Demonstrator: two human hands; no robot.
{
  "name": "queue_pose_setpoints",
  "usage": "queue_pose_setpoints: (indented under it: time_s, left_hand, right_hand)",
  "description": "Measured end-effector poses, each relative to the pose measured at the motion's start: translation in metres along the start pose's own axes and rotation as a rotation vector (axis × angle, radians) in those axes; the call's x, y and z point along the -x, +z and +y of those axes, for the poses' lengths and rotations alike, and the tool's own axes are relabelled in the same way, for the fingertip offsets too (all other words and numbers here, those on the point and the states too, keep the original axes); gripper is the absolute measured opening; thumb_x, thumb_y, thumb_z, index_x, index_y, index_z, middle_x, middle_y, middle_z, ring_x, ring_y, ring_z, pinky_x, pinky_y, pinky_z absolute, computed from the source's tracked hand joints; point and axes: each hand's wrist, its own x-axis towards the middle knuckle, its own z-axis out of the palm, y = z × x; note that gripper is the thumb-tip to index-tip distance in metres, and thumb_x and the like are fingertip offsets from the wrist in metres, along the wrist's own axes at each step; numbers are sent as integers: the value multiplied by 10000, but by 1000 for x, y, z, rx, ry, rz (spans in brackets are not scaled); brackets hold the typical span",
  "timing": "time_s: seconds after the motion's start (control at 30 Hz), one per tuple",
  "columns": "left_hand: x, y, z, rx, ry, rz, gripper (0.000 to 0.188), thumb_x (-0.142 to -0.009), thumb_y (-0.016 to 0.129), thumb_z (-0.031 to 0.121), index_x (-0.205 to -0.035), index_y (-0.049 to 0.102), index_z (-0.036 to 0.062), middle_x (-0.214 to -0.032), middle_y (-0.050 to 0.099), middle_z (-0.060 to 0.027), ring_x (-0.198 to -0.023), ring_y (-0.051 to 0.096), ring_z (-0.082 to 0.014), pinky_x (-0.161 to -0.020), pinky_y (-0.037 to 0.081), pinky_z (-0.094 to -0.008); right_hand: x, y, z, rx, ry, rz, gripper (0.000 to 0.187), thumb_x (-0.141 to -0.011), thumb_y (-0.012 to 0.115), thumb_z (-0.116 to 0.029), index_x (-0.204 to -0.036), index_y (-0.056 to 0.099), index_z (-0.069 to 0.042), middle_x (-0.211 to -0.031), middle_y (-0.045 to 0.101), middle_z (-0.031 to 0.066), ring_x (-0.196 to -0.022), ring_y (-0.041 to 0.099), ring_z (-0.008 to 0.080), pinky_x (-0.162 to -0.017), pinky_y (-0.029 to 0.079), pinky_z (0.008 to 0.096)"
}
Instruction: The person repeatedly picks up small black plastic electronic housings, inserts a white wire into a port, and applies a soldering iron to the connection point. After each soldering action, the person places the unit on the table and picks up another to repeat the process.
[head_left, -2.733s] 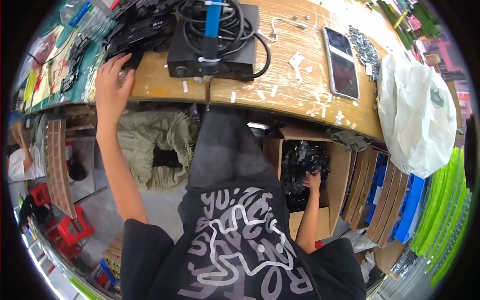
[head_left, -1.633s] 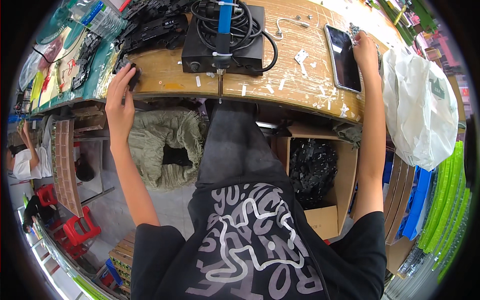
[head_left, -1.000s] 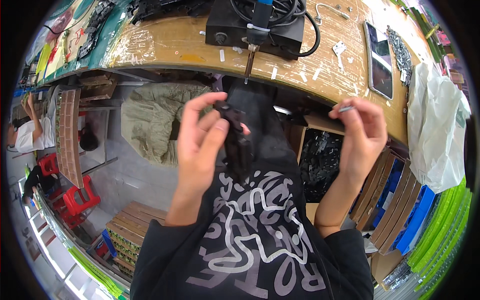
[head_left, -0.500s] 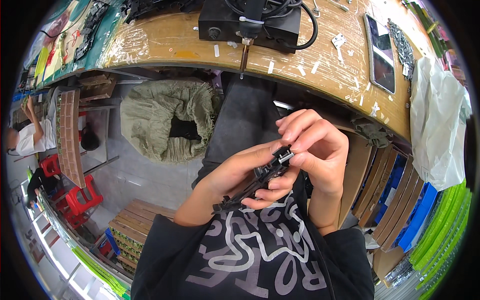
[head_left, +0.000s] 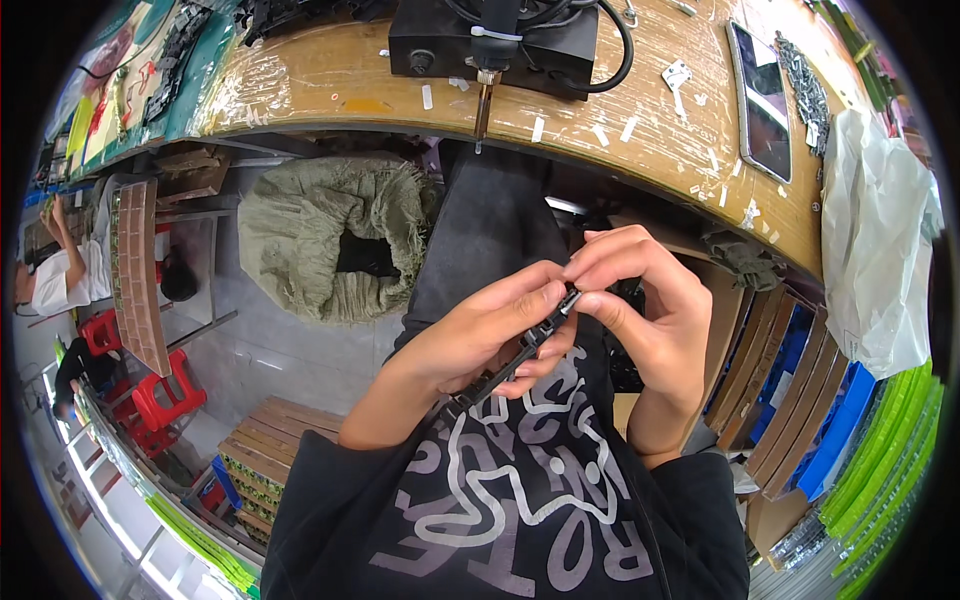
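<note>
Fitting work at the tip, it seems! The left hand [head_left: 495, 325] wraps a long, narrow black plastic piece [head_left: 544, 329], tilted before the black printed shirt [head_left: 560, 450], off the brown wooden tabletop [head_left: 330, 85]. The right hand [head_left: 650, 310], narrowed to a pinch, grips its upper end; any separate bit there, can't tell. This calls for steady alignment and gentle pressure.

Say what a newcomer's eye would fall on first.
Likely first the bare left hand and right hand, meeting at the upper end of a slim black part near the centre. Next, probably, the crumpled white plastic bag at right, the long lime-green strips below it, and the bright red plastic stools at left.
</note>
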Motion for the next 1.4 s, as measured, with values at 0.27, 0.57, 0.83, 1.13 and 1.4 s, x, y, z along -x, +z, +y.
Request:
queue_pose_setpoints:
  time_s: [0.27, 0.57, 0.83, 1.13, 1.4]
  left_hand:
    - [-4, -3, 0, 176, -3, -139, 297, -851, 396, 191, -954, 350, -84, -610, 427, -130, -320, 389, -168, -263, 398, -243]
    - [-7, -19, -3, -49, 253, 140, 242, -750, 481, 156, -915, 465, -20, -645, 489, -69, -426, 414, -94, -358, 355, -201]
    - [-25, -49, 13, -524, 792, 735, 121, -769, 495, 18, -881, 531, -12, -754, 565, -13, -628, 502, -37, -561, 417, -181]
    - [-27, -46, 26, -478, 798, 714, 90, -736, 533, 1, -824, 528, -17, -715, 555, -18, -622, 497, -41, -551, 417, -184]
    - [-26, -41, 29, -483, 796, 708, 94, -737, 534, -2, -829, 531, -20, -719, 562, -25, -621, 503, -45, -548, 421, -188]
  right_hand:
    - [-6, -3, 33, -176, -241, -201, 101, -654, 645, -50, -754, 634, -42, -817, 588, 55, -889, 525, 234, -912, 316, 445]
    - [-13, 5, 52, -296, -139, -72, 123, -688, 627, -39, -806, 607, -11, -924, 558, 77, -920, 516, 218, -915, 331, 381]
    - [-8, 26, 44, -556, 593, -150, 358, -788, 578, -75, -1100, 429, 18, -861, 543, 94, -677, 551, 132, -543, 506, 263]
    - [-8, 32, 40, -631, 548, -109, 329, -766, 593, -28, -1051, 454, 59, -695, 545, 62, -600, 542, 104, -466, 498, 230]
    - [-7, 31, 37, -627, 532, -94, 323, -772, 592, -37, -1052, 461, 57, -703, 549, 60, -604, 541, 97, -470, 485, 219]
